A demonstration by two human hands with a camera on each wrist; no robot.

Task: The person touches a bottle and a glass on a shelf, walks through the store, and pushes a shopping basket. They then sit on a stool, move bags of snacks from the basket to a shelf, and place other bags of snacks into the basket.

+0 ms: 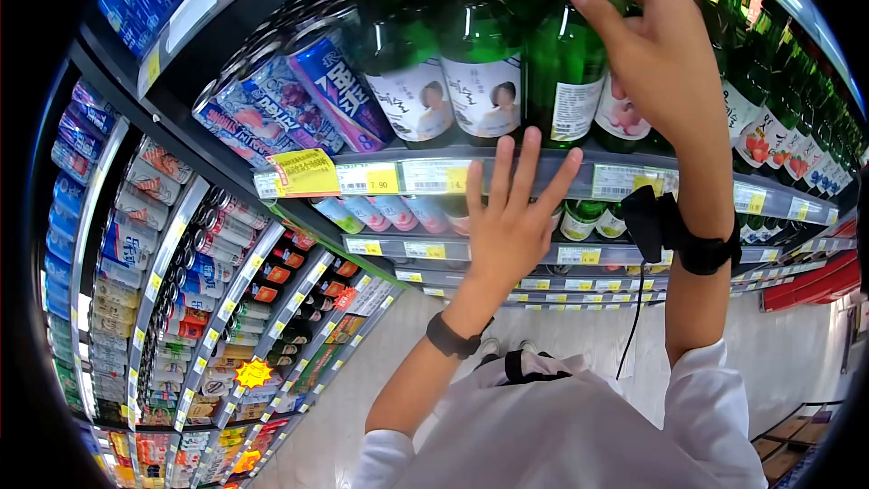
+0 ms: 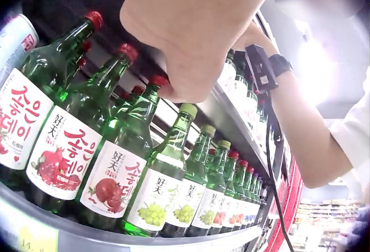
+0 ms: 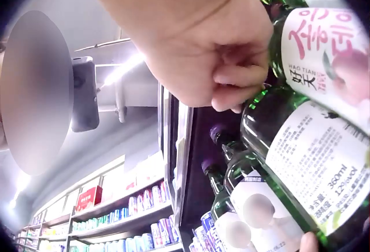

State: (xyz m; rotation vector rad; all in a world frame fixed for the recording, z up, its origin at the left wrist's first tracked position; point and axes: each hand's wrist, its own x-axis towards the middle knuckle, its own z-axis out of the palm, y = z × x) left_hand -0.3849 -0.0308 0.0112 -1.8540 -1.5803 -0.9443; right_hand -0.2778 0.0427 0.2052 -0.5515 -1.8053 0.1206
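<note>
In the head view, my left hand (image 1: 511, 226) spreads its fingers over the shelf's front edge, fingertips near the bottle bases. A left fingertip shows beside a green bottle's base in the right wrist view. My right hand (image 1: 665, 54) reaches over the bottle tops. Its curled fingers, plain in the right wrist view (image 3: 231, 84), are at the neck of a green bottle (image 3: 318, 165) whose white back label faces out; the exact contact is partly hidden. Beside it stand a peach-label bottle (image 1: 623, 118) and a portrait-label bottle (image 1: 484, 95).
Cans (image 1: 330, 91) line the shelf left of the bottles. Rows of fruit-label bottles (image 2: 153, 203) run rightward. Lower shelves with price tags (image 1: 579, 255) lie beneath, and another can shelf (image 1: 190, 263) stands at the left. A black cable (image 1: 634, 326) hangs from the right wrist camera.
</note>
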